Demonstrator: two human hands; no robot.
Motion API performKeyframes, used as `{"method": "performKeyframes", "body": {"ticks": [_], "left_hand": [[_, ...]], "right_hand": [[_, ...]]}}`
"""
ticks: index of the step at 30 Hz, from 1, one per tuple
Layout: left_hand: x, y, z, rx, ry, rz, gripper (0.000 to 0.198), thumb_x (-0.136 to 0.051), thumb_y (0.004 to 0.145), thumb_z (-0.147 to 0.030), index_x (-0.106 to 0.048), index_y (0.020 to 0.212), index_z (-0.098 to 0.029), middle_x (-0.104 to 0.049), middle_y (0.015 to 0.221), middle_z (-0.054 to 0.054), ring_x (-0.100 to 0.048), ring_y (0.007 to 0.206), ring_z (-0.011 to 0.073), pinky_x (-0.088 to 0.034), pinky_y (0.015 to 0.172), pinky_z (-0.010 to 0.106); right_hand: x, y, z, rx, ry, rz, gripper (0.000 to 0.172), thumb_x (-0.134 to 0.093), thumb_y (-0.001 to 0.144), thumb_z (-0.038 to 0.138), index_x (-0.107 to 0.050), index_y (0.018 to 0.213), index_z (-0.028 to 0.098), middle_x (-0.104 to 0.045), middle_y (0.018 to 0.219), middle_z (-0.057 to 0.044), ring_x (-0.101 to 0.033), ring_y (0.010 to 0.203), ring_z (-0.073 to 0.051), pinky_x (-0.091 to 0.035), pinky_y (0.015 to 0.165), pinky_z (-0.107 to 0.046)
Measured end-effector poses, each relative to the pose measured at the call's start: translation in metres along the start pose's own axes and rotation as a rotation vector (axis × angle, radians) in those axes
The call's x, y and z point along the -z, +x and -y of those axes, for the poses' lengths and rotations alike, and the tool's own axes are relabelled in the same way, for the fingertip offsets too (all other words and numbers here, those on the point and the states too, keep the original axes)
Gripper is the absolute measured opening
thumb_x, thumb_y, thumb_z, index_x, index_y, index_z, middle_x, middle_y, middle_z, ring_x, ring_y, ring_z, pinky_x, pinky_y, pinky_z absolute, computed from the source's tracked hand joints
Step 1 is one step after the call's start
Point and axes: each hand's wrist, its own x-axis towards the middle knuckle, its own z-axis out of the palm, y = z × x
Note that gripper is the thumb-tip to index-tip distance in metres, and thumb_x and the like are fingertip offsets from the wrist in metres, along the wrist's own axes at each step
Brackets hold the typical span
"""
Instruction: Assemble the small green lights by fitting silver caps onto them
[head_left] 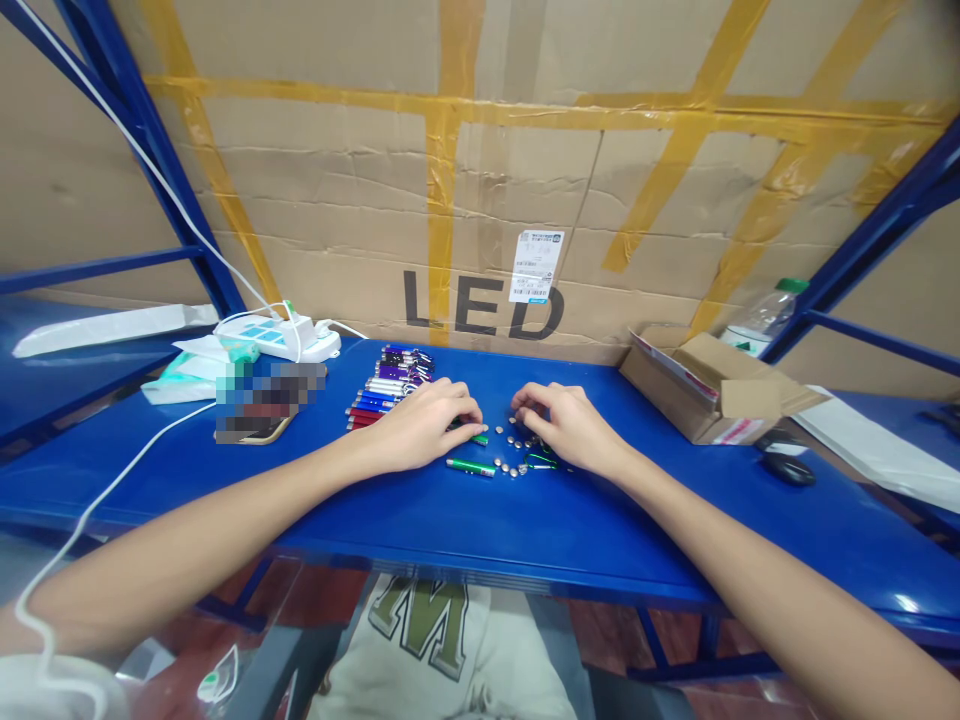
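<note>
My left hand [427, 425] rests on the table with its fingers curled round a small green metal tube [480, 438], most of it covered by the hand. Another green tube [470, 467], like the body of a keychain penlight, lies just in front. Small round silver button cells [511, 441] are scattered between my hands. My right hand [574, 425] is bent over them, fingers and thumb drawn together; whatever is in them is too small to tell. Under its palm edge lies a green piece with a metal clip [541, 461]. Beyond my left hand several coloured penlights [386, 387] lie in a row.
A blue table [390, 515] backs onto a taped cardboard sheet [337, 200]. On the left are a power strip [281, 337], a partly blurred phone [270, 405] and a white cable. An open carton [705, 385], a plastic bottle [765, 315] and a black mouse [786, 465] are at right.
</note>
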Motion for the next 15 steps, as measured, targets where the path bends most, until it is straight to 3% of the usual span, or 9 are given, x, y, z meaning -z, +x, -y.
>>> {"method": "performKeyframes", "body": {"ticks": [6,15], "left_hand": [[-0.001,-0.001,0.0,-0.065,0.058,0.068,0.038,-0.05,0.113,-0.044,-0.078,0.125,-0.021,-0.067,0.123,0.01,-0.058,0.11,0.0271,-0.043,0.103,0.042],[0.0,-0.002,-0.003,0.015,0.117,0.108,0.046,-0.053,0.111,-0.051,-0.071,0.142,-0.021,-0.063,0.13,0.012,-0.053,0.119,0.0308,-0.044,0.106,0.045]], "right_hand": [[0.0,0.0,0.0,0.061,-0.001,0.011,0.024,-0.052,0.103,0.016,-0.074,0.108,0.025,-0.085,0.102,-0.002,-0.073,0.096,-0.025,-0.046,0.101,-0.046],[0.005,-0.005,0.012,0.149,0.044,0.089,0.03,-0.048,0.107,0.018,-0.074,0.119,0.025,-0.083,0.109,-0.004,-0.066,0.104,-0.026,-0.049,0.097,-0.046]]}}
